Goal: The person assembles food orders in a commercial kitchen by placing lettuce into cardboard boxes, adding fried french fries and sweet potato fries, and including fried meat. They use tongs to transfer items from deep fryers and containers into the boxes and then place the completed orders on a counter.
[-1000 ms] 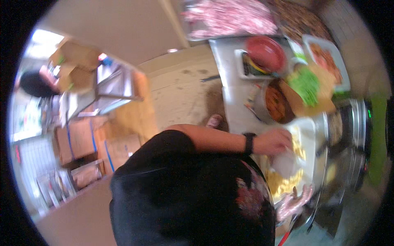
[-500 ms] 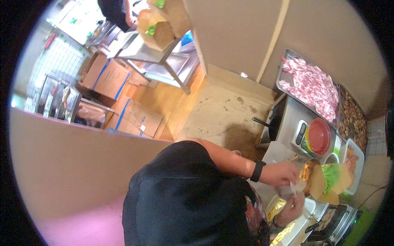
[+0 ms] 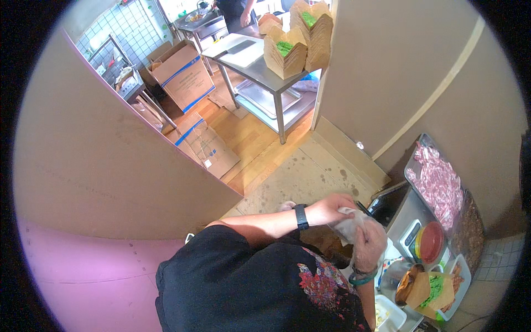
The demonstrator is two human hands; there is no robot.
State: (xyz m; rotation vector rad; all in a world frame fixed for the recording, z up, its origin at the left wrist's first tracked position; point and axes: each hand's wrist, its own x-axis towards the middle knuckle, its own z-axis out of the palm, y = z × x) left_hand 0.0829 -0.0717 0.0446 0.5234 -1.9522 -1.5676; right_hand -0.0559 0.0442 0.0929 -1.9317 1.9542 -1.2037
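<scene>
My left hand point(image 3: 336, 210), with a dark watch on the wrist, pinches a crumpled, thin whitish sheet point(image 3: 349, 224); whether it is a plastic glove, film or tissue I cannot tell. Closed on the sheet's other side is my right hand point(image 3: 369, 243), a green bracelet at its wrist. Both hands are close together, just left of the counter's edge. Nearest to them on the counter are a metal bowl point(image 3: 391, 275) and a kraft paper food box point(image 3: 421, 289) with shredded greens point(image 3: 435, 290) inside.
Sliced raw meat point(image 3: 437, 180) fills a tray at the counter's far end. A red bowl point(image 3: 431, 243) stands by a scale point(image 3: 409, 235). Beyond the partition point(image 3: 138, 149) stand a steel table point(image 3: 265, 77) with stacked paper boxes point(image 3: 285, 55), cartons point(image 3: 185, 77), and another person point(image 3: 235, 11).
Both hands have moved away from the bowl and food box, leftward and up in the picture, with the whitish sheet between them. The whole view has swung, showing more of the back room.
</scene>
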